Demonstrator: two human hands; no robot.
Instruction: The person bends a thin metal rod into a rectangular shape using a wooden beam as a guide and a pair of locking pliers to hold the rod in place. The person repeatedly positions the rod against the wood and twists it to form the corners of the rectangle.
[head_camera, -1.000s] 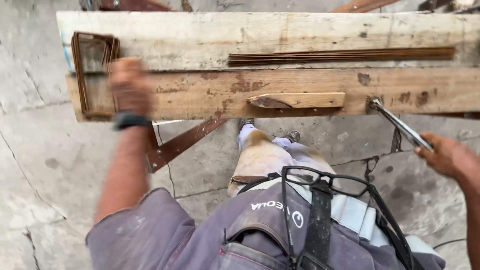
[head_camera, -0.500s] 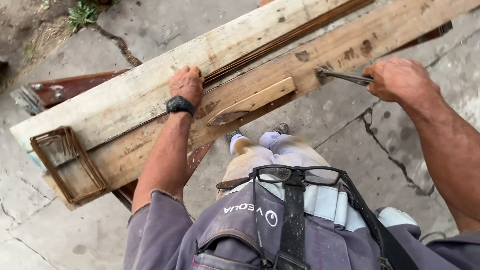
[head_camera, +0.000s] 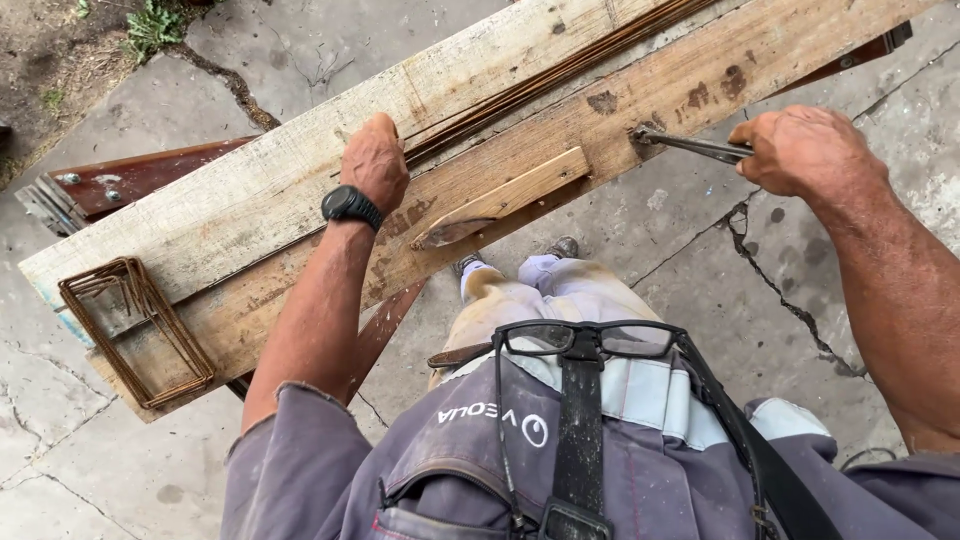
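Note:
My left hand (head_camera: 374, 160), with a black watch on the wrist, is closed over a bundle of thin rusty steel rods (head_camera: 560, 72) that lies along the gap between two wooden planks (head_camera: 250, 200) of a workbench. My right hand (head_camera: 808, 150) grips the handle of a metal bending tool (head_camera: 690, 145), whose head rests on the near plank. A short wooden block (head_camera: 500, 197) is fixed to the near plank between my hands.
A stack of bent rectangular rusty stirrups (head_camera: 135, 330) lies at the left end of the bench. Rusty metal trestle legs (head_camera: 120, 180) show under the planks. Cracked concrete floor (head_camera: 780, 280) lies below. Glasses (head_camera: 590, 340) hang on my chest.
The view has swung so the bench now runs diagonally. My left hand has moved from the stirrups to the rods; my right hand has come up onto the bench with the tool.

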